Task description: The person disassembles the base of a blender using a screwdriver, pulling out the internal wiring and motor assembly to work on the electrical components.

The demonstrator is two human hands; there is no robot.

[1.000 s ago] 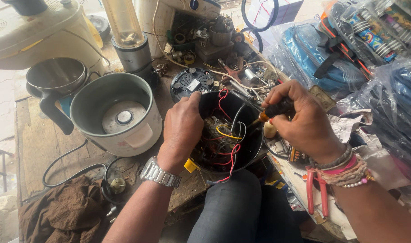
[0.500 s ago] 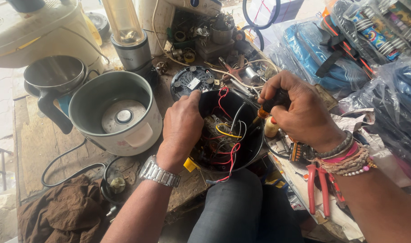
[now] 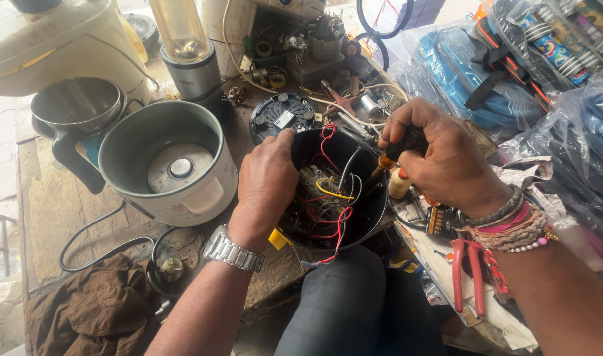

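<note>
Fingers of right hand (image 3: pixel 440 161) clench screwdriver (image 3: pixel 395 153); left hand (image 3: pixel 267 181) grips housing (image 3: pixel 374 204).

A round black housing (image 3: pixel 354 217) is seen from its open underside, tilted toward the camera and resting against a knee at the surface's front edge. Inside it, a tangle of red, yellow and black wires (image 3: pixel 328 211) is packed around what appears to be a motor, though the core is partly hidden. A screwdriver (image 3: pixel 395 153) with a black and orange handle is angled down into the housing's right rim.
</note>
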